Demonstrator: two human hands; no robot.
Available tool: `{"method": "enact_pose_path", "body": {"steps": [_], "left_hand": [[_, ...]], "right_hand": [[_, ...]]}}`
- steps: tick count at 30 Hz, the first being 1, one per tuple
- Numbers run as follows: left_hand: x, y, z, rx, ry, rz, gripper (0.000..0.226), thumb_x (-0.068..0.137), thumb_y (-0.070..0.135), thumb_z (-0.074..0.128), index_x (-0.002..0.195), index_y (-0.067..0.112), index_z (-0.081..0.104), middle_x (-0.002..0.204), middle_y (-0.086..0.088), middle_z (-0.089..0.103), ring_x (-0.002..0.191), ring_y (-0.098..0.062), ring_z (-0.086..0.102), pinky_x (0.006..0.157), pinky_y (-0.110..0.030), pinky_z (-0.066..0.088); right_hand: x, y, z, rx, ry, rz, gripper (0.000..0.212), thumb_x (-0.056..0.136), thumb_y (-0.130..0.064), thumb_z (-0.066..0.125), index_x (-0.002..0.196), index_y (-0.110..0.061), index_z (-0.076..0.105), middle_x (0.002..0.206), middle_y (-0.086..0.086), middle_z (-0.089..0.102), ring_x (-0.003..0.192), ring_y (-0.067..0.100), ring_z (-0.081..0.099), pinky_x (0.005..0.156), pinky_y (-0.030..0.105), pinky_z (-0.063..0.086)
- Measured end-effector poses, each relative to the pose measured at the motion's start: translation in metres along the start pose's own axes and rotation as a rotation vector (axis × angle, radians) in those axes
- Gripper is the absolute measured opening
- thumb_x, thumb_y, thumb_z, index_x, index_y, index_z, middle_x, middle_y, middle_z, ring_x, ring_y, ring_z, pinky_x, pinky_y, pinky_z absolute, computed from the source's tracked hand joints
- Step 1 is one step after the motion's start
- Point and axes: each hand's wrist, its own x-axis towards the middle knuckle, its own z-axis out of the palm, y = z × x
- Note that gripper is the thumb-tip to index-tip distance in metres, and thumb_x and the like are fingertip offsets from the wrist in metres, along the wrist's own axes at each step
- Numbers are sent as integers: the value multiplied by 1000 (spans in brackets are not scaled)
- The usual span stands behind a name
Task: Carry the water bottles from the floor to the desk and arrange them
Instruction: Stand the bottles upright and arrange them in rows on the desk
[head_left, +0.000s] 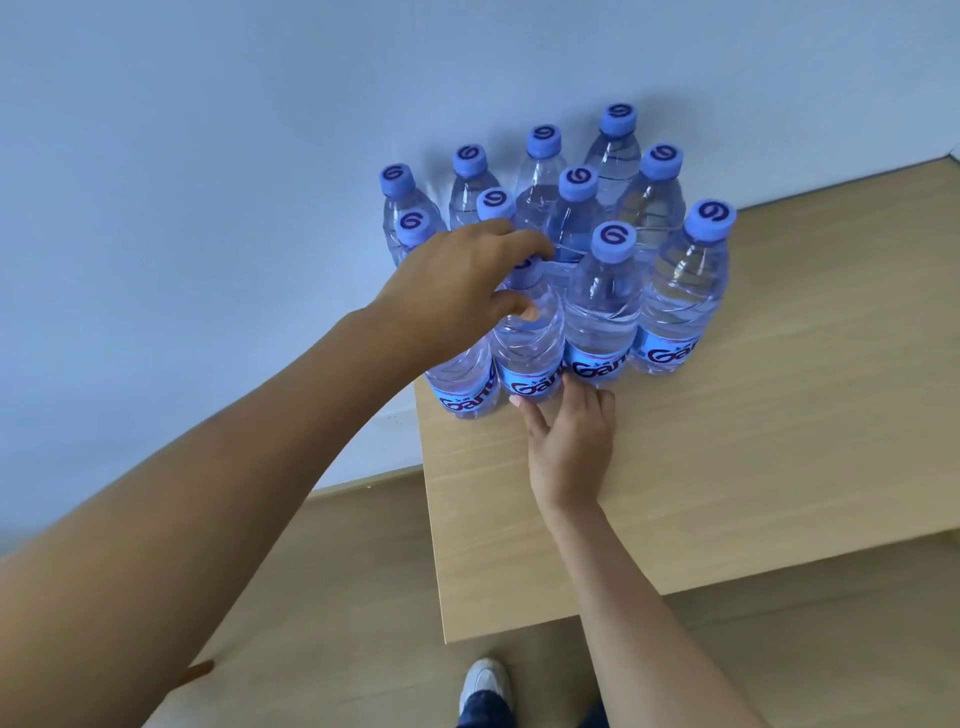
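My left hand (457, 280) grips the neck of a near-row bottle (527, 332), steadying it; my right hand (569, 441), fingers spread, nudges its base into line. The bottles cluster upright on the worktop's (727, 441) far-left corner, against the wall.

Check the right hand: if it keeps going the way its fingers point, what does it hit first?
Likely the labelled base of the front-row bottle. The right hand lies on the desk, fingertips about touching it; exact contact is unclear.
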Motion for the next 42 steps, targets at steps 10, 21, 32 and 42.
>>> {"method": "enact_pose_path", "body": {"steps": [10, 21, 32, 42], "left_hand": [[11, 16, -3, -23, -20, 6, 63, 84, 34, 71, 140, 20, 46, 116, -4, 60, 112, -26, 54, 86, -38, 46], [53, 45, 10, -87, -42, 47, 38, 89, 23, 69, 126, 18, 61, 112, -6, 62, 99, -21, 53, 85, -28, 37], [51, 51, 10, -52, -9, 23, 38, 88, 24, 69, 125, 17, 63, 108, -9, 63, 99, -28, 56, 84, -35, 42], [57, 70, 17, -84, 8, 46, 64, 88, 38, 66, 142, 18, 37, 129, -8, 52, 118, -27, 51, 91, -46, 46]], "right_hand": [[11, 25, -26, 225, 84, 120, 53, 77, -19, 84, 115, 6, 58, 107, 18, 64, 101, 37, 61, 88, 48, 52], [38, 41, -21, 280, 15, 107, 58, 76, -8, 84, 124, 8, 54, 118, 22, 55, 111, 40, 58, 95, 52, 49], [39, 48, -18, 350, 25, 88, 54, 74, -2, 84, 117, 12, 55, 112, 23, 54, 107, 42, 57, 93, 55, 50], [51, 68, -61, 440, 90, 133, 50, 76, -24, 85, 107, -1, 54, 102, 9, 56, 97, 30, 57, 89, 45, 52]]}}
